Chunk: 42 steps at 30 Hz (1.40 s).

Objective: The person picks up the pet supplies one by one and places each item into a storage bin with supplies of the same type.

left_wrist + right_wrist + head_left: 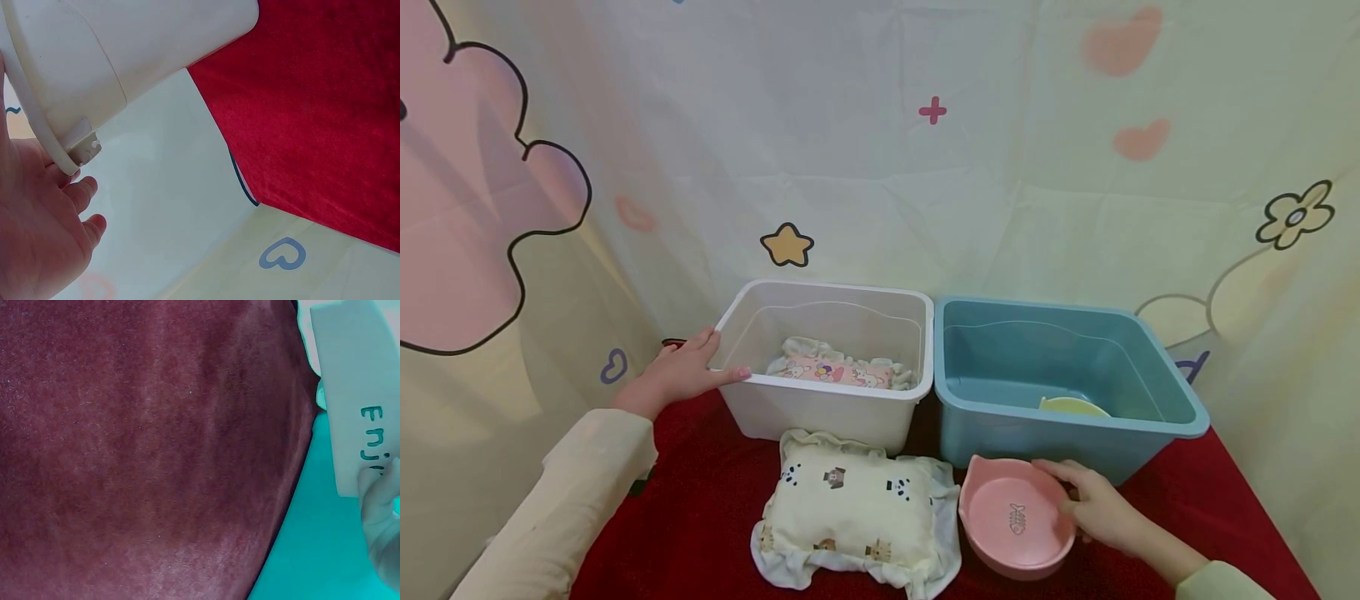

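Note:
My left hand [681, 371] grips the left front corner of a white plastic bin [831, 414], thumb over the front rim. In the left wrist view, fingers [80, 194] curl at the bin's lip. Inside lies a pink pillow [835, 371] with pale ruffles. My right hand [1097, 504] pinches the right edge of a pink cat-eared bowl [1000, 512] with a fishbone mark on its bottom. In the right wrist view, raised lettering shows on the bowl's side [353, 369]. A cream ruffled pillow [850, 508] with animal prints lies left of the bowl.
A blue bin [1000, 429] stands right of the white one, just behind the bowl. Part of a yellow dish [1075, 407] shows inside it. Red cloth [677, 517] covers the table. A printed curtain [880, 167] hangs behind the bins.

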{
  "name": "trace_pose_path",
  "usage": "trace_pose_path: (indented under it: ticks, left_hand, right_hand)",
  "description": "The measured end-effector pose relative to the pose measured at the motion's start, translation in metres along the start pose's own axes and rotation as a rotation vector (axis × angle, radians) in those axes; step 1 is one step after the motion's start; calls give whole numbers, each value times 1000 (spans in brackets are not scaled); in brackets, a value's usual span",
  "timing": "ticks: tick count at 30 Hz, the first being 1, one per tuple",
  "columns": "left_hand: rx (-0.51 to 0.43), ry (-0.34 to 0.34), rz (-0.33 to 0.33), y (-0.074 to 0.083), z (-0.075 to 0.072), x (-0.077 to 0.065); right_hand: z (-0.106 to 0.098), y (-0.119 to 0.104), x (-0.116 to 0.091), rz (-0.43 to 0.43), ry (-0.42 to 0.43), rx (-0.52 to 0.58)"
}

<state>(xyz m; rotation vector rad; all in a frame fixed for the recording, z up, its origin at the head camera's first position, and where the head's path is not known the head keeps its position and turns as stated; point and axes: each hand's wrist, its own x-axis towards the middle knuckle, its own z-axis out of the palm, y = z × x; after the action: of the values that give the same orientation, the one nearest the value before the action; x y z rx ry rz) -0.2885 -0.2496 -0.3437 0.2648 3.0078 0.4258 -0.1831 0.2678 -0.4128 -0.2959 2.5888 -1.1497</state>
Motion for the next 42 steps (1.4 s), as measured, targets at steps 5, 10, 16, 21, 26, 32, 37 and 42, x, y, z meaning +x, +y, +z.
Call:
trace_pose_path:
  ticks: [5, 10, 16, 21, 26, 32, 37, 42]
  left_hand:
    - [-1, -4, -3, 1, -1, -1]
    - [-4, -8, -8, 1, -1, -1]
    - [-9, -13, -19, 0, 0, 0]
    - [-8, -10, -14, -1, 2, 1]
    - [-11, -9, -15, 0, 2, 1]
    - [-2, 0, -8, 1, 1, 0]
    - [8, 2, -7, 1, -1, 1]
    - [31, 10, -2, 2, -3, 2]
  right_hand:
    - [-2, -2, 0, -3, -12, -1]
    - [-4, -6, -1, 4, -28, 1]
    - [-9, -12, -1, -22, -38, -20]
    - [-12, -15, -1, -22, -37, -29]
    - [-14, -17, -1, -33, -38, -35]
    - [-16, -20, -1, -41, -49, -36]
    - [-20, -24, -1, -45, -56, -55]
    - [-24, -30, -2, -64, -58, -73]
